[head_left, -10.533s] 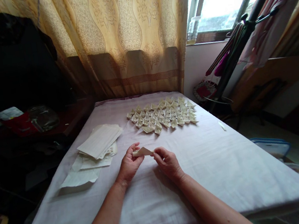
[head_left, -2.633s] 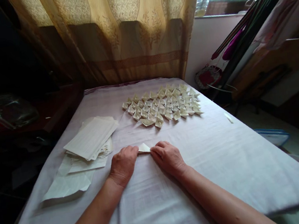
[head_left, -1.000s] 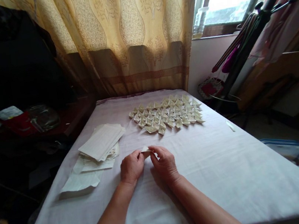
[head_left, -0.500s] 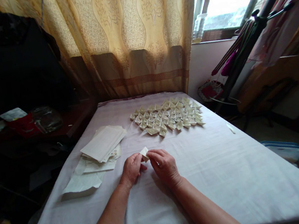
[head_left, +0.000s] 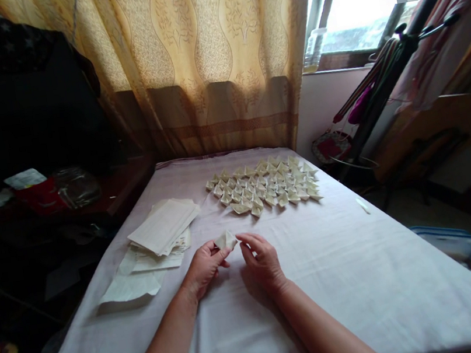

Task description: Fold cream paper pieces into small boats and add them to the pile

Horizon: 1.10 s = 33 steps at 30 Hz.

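A small folded cream paper piece [head_left: 226, 240] is pinched between the thumb and fingers of my left hand [head_left: 205, 266], held just above the white cloth of the table [head_left: 363, 263]. My right hand [head_left: 260, 260] is beside it with fingers curled, its fingertips touching the piece's right tip. Farther back lies a spread of several finished folded paper pieces [head_left: 265, 184]. A stack of lined paper sheets [head_left: 160, 232] rests to the left of my hands.
A patterned curtain [head_left: 200, 58] hangs behind the table. A dark side surface with a red item [head_left: 39, 194] and clutter is at left. A stand with hangers [head_left: 385, 83] and a blue-rimmed container [head_left: 446, 236] are at right. A small paper scrap [head_left: 362, 206] lies near the right edge.
The piece was pressed flat on the cloth under both hands, then lifted. Now my left hand holds it and it looks opened into a fuller shape; my right hand has loosened.
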Tool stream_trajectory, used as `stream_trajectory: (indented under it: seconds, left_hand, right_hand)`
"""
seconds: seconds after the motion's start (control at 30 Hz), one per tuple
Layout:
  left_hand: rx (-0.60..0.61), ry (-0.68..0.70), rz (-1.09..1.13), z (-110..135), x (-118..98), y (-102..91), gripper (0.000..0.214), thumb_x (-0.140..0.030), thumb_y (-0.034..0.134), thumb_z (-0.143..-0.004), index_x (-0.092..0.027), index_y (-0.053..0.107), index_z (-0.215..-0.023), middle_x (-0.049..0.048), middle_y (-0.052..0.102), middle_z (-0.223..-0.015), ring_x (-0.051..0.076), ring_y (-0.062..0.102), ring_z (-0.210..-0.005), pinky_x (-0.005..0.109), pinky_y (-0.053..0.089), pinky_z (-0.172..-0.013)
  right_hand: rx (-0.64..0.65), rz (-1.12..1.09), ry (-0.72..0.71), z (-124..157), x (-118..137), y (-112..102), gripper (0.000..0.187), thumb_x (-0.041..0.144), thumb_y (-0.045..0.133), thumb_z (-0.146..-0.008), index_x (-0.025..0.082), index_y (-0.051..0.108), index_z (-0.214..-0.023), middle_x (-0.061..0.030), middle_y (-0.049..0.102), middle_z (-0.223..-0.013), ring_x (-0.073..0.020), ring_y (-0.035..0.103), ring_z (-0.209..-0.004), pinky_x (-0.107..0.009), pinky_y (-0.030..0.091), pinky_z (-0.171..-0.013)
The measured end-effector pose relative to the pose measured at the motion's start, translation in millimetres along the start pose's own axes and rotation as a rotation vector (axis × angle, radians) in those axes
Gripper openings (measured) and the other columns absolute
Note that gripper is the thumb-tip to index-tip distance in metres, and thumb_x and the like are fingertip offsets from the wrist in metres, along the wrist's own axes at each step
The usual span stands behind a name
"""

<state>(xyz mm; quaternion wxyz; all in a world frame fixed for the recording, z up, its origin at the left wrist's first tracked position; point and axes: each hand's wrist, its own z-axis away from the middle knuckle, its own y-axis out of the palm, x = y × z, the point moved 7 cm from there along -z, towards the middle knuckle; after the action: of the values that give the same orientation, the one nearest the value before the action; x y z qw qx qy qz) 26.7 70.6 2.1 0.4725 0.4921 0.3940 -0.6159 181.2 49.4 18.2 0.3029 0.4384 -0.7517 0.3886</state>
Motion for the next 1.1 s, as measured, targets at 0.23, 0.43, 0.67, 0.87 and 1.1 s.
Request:
stream_trajectory:
  seconds: [0.23,0.43,0.67,0.87,1.1]
  left_hand:
    - [0.052,-0.023,-0.015,2.2,-0.3,-0.4,0.052,-0.053,0.079,-0.059,-0.015,0.07,-0.094,0.0025,0.067,-0.082,0.008,0.056,-0.057,0.016,0.025,-0.039]
    - [0.065,-0.016,-0.031,3.0,0.7,2.8,0.049,-0.051,0.079,-0.06,-0.014,0.071,-0.091,-0.0014,0.061,-0.064,0.007,0.048,-0.05,0.017,0.025,-0.04]
    - [0.07,0.001,-0.031,6.0,-4.4,5.2,0.042,-0.048,0.08,-0.06,-0.016,0.072,-0.086,-0.0012,0.062,-0.064,0.007,0.045,-0.05,0.018,0.027,-0.043]
    - [0.064,0.01,-0.032,4.2,-2.8,5.7,0.041,-0.047,0.079,-0.06,-0.016,0.072,-0.085,0.0016,0.067,-0.074,0.007,0.046,-0.053,0.018,0.027,-0.043]
    - [0.057,-0.019,-0.058,3.3,2.1,4.2,0.047,-0.05,0.079,-0.058,-0.014,0.069,-0.086,-0.0056,0.055,-0.055,0.005,0.038,-0.042,0.018,0.024,-0.04]
  right_hand:
    - [0.112,-0.136,0.2,-0.8,-7.2,7.7,0.029,0.041,0.054,-0.084,0.019,0.073,-0.084,-0.0027,0.073,-0.077,-0.0159,0.064,-0.069,-0.026,0.051,-0.067]
    - [0.164,-0.279,0.332,-0.5,-14.7,14.3,0.031,0.048,0.06,-0.075,0.018,0.067,-0.07,0.0016,0.062,-0.058,-0.0111,0.05,-0.052,-0.022,0.043,-0.052]
    - [0.188,-0.363,0.422,1.5,-16.1,15.4,0.033,0.051,0.063,-0.072,0.018,0.066,-0.064,0.0021,0.058,-0.053,-0.009,0.043,-0.047,-0.021,0.036,-0.046]
    - [0.219,-0.406,0.457,1.5,-13.8,15.1,0.036,0.053,0.065,-0.07,0.019,0.062,-0.061,0.0024,0.058,-0.054,-0.0088,0.046,-0.047,-0.021,0.038,-0.048]
    - [0.254,-0.459,0.458,-0.3,-6.9,17.4,0.036,0.055,0.065,-0.072,0.02,0.065,-0.077,0.0024,0.062,-0.062,-0.0109,0.052,-0.052,-0.02,0.039,-0.047]
